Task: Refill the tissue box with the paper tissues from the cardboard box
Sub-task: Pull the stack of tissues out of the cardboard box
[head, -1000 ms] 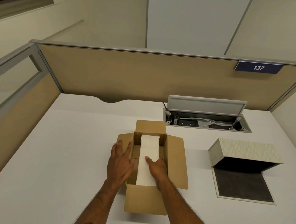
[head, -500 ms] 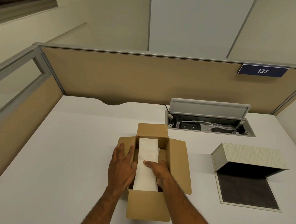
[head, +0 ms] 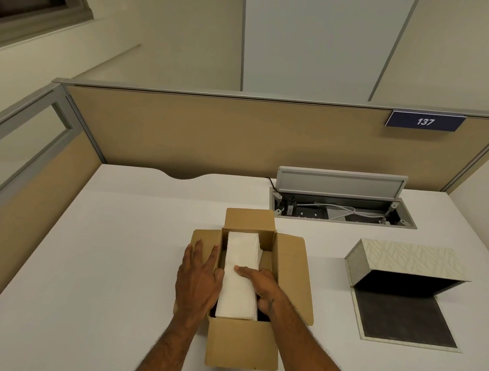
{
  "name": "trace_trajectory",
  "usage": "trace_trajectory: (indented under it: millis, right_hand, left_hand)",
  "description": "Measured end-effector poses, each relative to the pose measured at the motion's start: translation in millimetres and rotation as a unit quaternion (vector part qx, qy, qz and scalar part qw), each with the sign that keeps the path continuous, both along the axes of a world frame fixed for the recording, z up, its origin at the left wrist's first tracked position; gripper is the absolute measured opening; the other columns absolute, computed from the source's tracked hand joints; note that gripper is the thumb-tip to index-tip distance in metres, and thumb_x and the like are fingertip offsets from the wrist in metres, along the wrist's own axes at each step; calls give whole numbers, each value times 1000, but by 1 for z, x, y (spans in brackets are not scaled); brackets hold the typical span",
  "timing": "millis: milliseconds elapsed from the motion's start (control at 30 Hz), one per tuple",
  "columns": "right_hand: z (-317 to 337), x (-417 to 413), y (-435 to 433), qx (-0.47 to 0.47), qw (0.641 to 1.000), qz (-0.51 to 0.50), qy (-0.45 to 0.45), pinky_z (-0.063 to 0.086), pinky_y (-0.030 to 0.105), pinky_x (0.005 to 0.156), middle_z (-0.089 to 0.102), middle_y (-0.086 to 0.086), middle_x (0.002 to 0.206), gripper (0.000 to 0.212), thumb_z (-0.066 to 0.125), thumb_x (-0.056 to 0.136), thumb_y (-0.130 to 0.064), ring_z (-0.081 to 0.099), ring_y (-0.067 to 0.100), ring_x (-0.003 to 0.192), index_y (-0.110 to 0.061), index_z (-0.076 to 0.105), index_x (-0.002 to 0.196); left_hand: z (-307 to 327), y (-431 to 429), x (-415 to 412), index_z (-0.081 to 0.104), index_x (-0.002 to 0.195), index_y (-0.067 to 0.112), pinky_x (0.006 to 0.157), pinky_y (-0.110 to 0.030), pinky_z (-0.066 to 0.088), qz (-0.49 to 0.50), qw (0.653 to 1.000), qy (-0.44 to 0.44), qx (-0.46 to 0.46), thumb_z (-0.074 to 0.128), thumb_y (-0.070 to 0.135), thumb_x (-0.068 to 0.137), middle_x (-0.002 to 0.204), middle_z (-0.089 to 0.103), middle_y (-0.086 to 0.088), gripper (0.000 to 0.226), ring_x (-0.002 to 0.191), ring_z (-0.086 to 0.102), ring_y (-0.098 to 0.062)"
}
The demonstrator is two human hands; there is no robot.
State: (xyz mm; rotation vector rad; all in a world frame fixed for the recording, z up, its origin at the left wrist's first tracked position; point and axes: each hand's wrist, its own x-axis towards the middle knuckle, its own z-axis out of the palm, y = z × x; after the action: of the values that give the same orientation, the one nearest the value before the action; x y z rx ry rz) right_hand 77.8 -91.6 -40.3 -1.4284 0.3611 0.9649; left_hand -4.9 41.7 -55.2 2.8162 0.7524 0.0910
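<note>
while the head view is looking down, the paper tissues are lying between both hands inside the cardboard box, long axis running away from the person. the left hand is resting flat and open on the box's left flap, gripping nothing; the right hand is curling on the stack's right side, thumb on top. the open tissue box is sitting well right, nearer the right hand.

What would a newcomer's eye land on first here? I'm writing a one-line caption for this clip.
First, the open cardboard box at the desk's near centre, with a white stack of paper tissues inside and both hands on it: left hand flat along its left side, right hand on top. Next, the patterned tissue box lying open to the right.
</note>
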Motion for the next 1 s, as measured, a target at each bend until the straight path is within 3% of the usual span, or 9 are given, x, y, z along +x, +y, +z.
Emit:
trace_trajectory:
  millis: [333,467,533,600,667,733,767,833,1000]
  right_hand:
    - [24,2,-6,46,999,4,6,54,53,94,69,20,117,53,80,78,-13,67,37,106,-5,58,125]
    - [39,3,-7,71,997,-21,2,57,49,87,71,20,115,50,79,78,-12,69,36,104,-3,59,124]
    - [51,3,-6,84,996,-32,1,57,49,87,70,21,115,50,78,78,-11,68,37,104,-3,59,124]
    - [65,5,-5,94,995,-39,-4,57,49,87,71,20,114,49,79,78,-12,68,36,103,-5,59,122]
    - [80,7,-5,106,993,-45,-12,56,52,90,71,19,113,47,79,78,-13,68,36,102,-5,60,121]
    - [97,9,-6,125,990,-55,-23,58,50,85,72,18,109,42,79,79,-13,70,34,99,-6,62,117]
    - [106,10,-7,138,988,-59,-26,60,47,78,74,16,105,38,78,79,-14,71,33,94,-8,63,113]
    - [124,13,-11,160,984,-74,-35,61,43,69,76,13,97,30,78,80,-14,73,30,85,-9,65,106]
    - [159,13,-32,212,967,-130,-62,53,55,95,71,20,115,41,75,81,-9,68,38,107,-2,62,119]
  left_hand:
    - [8,-2,5,21,151,30,108,-47,38,5,1000,11,-27,36,41,97,161,18,-12,57,147,15,-31]
    - [19,5,10,18,151,32,119,-47,19,38,990,-26,-130,28,54,97,163,13,-5,59,149,13,-25]
    - [33,5,14,22,150,31,119,-47,17,72,970,-58,-224,30,61,93,161,20,-3,64,146,21,-25]
    - [57,-2,17,41,136,25,111,-48,32,128,924,-95,-346,36,68,83,150,41,-10,68,126,47,-27]
    - [80,-8,15,46,115,26,97,-43,44,157,870,-142,-445,37,73,72,131,56,-10,65,99,56,-17]
    - [95,-12,7,45,130,26,100,-40,41,130,814,-174,-539,34,80,74,135,52,-3,78,113,55,-15]
    - [100,-15,4,42,137,26,104,-45,42,136,778,-182,-586,34,80,74,139,51,-4,84,122,54,-22]
    - [110,-23,-2,46,137,25,103,-54,45,144,718,-200,-651,33,80,73,134,58,-11,85,118,59,-34]
    - [138,-64,-14,64,121,23,89,-43,53,127,607,-259,-740,39,84,73,115,72,-12,82,108,67,-30]
